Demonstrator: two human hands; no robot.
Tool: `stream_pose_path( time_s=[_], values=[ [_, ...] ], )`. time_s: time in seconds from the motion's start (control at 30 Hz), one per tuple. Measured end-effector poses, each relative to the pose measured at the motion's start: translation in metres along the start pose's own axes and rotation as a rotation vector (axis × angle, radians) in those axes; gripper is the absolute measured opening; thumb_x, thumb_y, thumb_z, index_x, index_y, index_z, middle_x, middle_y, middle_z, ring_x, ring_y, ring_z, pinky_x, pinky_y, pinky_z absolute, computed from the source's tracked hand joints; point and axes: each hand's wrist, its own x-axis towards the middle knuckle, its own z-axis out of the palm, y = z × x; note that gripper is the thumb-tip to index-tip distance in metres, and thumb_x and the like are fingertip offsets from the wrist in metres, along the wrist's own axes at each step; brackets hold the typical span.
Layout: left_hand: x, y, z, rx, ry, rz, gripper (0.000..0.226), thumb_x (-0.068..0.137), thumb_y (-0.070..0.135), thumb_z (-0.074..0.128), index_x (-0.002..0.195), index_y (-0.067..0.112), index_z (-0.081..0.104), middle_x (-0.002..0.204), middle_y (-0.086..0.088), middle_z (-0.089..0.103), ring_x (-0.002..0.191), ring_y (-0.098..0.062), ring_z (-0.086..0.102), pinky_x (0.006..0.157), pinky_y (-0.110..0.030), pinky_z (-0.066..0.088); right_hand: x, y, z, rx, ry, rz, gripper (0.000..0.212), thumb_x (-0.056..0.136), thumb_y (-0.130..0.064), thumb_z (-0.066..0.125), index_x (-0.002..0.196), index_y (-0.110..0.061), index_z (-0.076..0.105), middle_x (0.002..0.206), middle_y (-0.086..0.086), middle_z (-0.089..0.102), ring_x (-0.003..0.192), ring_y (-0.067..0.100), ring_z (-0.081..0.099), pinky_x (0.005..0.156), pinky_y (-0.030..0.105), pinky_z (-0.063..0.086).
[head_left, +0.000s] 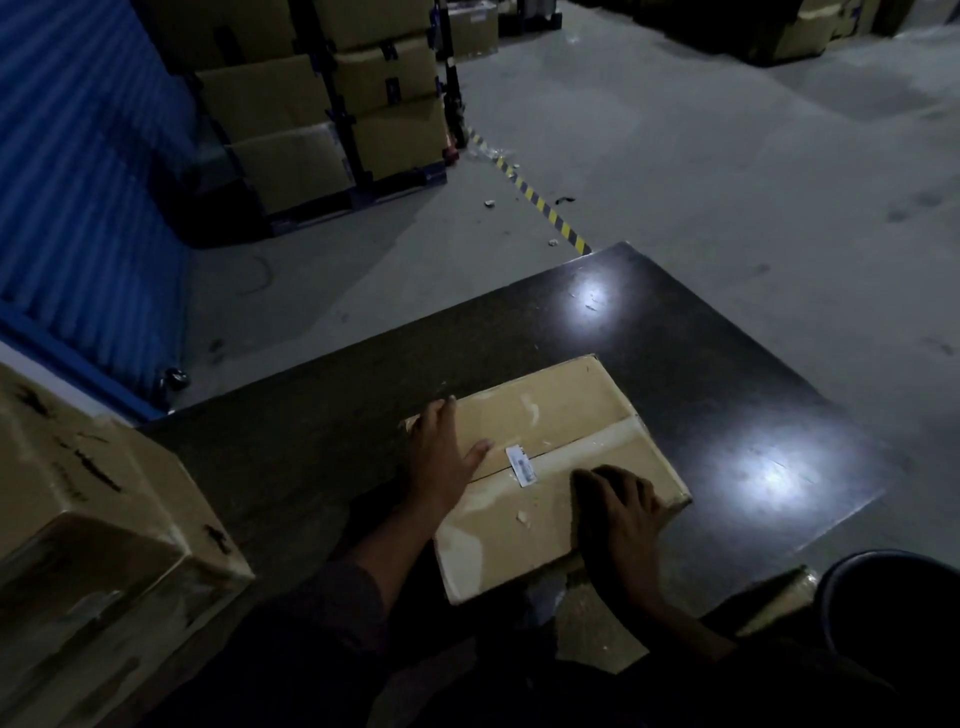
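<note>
A flat brown cardboard box (550, 431), taped along its middle seam and bearing a small white label (520, 465), lies on a dark table (701, 374). My left hand (441, 452) rests flat on the box's left part, fingers straight and reaching to its far left corner. My right hand (621, 512) lies on the box's near right part, fingers spread over the top towards the right edge. The box's near edge overhangs the table a little.
A large cardboard box (98, 525) stands at the left by the table. A dark round bin (893, 603) sits at the lower right. Stacked cartons (332, 104) on a rack stand far left beside a blue corrugated wall (72, 171). Yellow-black tape (540, 202) marks the concrete floor.
</note>
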Motion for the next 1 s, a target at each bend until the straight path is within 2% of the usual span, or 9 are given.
stream_pose_path(
  time_s=[0.13,0.23,0.37,0.43,0.5,0.63,0.77,0.9,1.0],
  values=[
    [0.000,-0.004,-0.019,0.051,0.004,-0.104,0.088,0.079,0.064,0.069,0.146,0.013,0.040,0.148,-0.010,0.033,0.126,-0.031,0.047,0.098,-0.041,0.043,0.033,0.004,-0.006,0.040,-0.080,-0.053,0.044,0.086,-0.035,0.052,0.129,-0.026,0.058,0.131,0.000,0.051,0.120,0.022,0.042,0.096,0.036,0.031],
    [-0.003,-0.019,-0.037,0.112,0.019,-0.183,0.086,0.068,0.075,0.070,0.123,0.011,0.054,0.135,-0.012,0.043,0.110,-0.033,0.057,0.084,-0.040,0.047,0.075,0.005,-0.007,0.016,-0.154,-0.158,0.036,0.091,-0.029,0.056,0.127,-0.029,0.062,0.130,-0.001,0.055,0.119,0.024,0.045,0.100,0.039,0.033],
    [-0.030,-0.030,-0.043,0.096,0.080,-0.270,0.091,0.066,0.078,0.069,0.123,0.011,0.045,0.117,-0.012,0.060,0.100,-0.035,0.063,0.079,-0.041,0.048,0.127,-0.006,0.001,0.105,-0.270,-0.254,0.038,0.086,-0.026,0.050,0.116,-0.013,0.070,0.124,0.008,0.065,0.108,0.034,0.056,0.091,0.030,0.036],
    [-0.050,-0.028,-0.036,0.058,0.081,-0.288,0.084,0.068,0.077,0.068,0.117,0.014,0.043,0.108,-0.010,0.064,0.095,-0.034,0.064,0.075,-0.040,0.049,0.142,-0.014,0.002,0.121,-0.280,-0.253,0.034,0.093,-0.015,0.049,0.122,-0.007,0.065,0.132,0.012,0.060,0.118,0.036,0.051,0.096,0.028,0.033],
    [-0.065,-0.025,-0.031,0.023,0.065,-0.288,0.070,0.070,0.077,0.066,0.103,0.020,0.042,0.101,-0.005,0.063,0.090,-0.030,0.064,0.071,-0.038,0.049,0.141,-0.021,-0.001,0.118,-0.305,-0.244,0.033,0.098,-0.012,0.050,0.130,-0.010,0.058,0.139,0.010,0.051,0.130,0.027,0.043,0.106,0.031,0.031],
    [-0.068,-0.024,-0.030,0.022,0.118,-0.198,0.055,0.072,0.068,0.071,0.086,0.023,0.043,0.085,0.002,0.058,0.078,-0.025,0.061,0.066,-0.036,0.049,0.099,-0.022,-0.018,0.287,-0.241,-0.137,0.030,0.095,-0.019,0.058,0.125,-0.017,0.058,0.132,0.004,0.054,0.122,0.017,0.049,0.107,0.037,0.038],
    [-0.055,-0.018,-0.015,0.008,0.159,0.027,0.038,0.076,0.048,0.078,0.091,0.023,0.054,0.091,0.003,0.060,0.088,-0.021,0.056,0.072,-0.038,0.048,0.048,-0.021,-0.011,0.094,-0.120,-0.138,0.032,0.087,-0.018,0.067,0.119,-0.023,0.064,0.125,-0.002,0.056,0.116,0.017,0.047,0.094,0.028,0.033],
    [-0.046,-0.011,0.000,-0.009,0.173,0.126,0.029,0.078,0.045,0.074,0.093,0.025,0.058,0.090,0.007,0.062,0.088,-0.022,0.057,0.079,-0.038,0.042,0.038,-0.021,0.002,0.120,-0.094,-0.083,0.025,0.085,-0.028,0.067,0.110,-0.030,0.065,0.111,-0.005,0.054,0.101,0.016,0.050,0.090,0.038,0.045],
    [-0.046,-0.013,0.007,-0.011,0.208,0.145,0.026,0.080,0.046,0.069,0.093,0.026,0.057,0.088,0.008,0.061,0.087,-0.021,0.057,0.080,-0.037,0.039,0.041,-0.029,0.006,0.116,-0.054,-0.036,0.025,0.089,-0.033,0.063,0.114,-0.032,0.064,0.112,-0.004,0.055,0.104,0.016,0.049,0.094,0.042,0.043]
  ],
)
